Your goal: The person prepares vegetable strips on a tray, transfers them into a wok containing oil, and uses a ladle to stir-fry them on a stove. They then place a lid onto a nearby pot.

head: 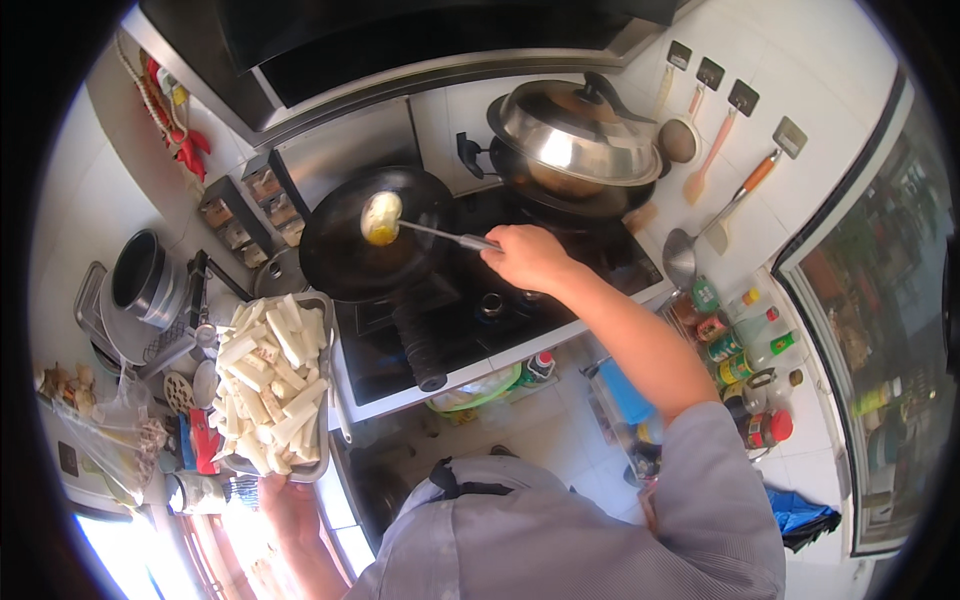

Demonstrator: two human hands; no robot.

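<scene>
My right hand [525, 255] grips the handle of a metal ladle [381, 217], whose bowl is over a black wok [337, 259] on the left side of the cooktop. Some yellowish liquid shows in the bowl. My left hand [289, 510] holds the near end of a grey rectangular tray [327, 450], heaped with pale peeled vegetable sticks [262, 375]; its fingers are partly hidden beneath the tray. The tray is left of the wok, whose black handle [420, 352] points towards me.
A second wok [525, 191] with a domed metal lid [592, 146] sits at the back right. Utensils, including a skimmer [679, 255], hang on the right wall above bottles and jars [735, 367]. Pots [139, 274] and a glass jar [196, 493] stand at left. A range hood [450, 67] overhangs the cooktop.
</scene>
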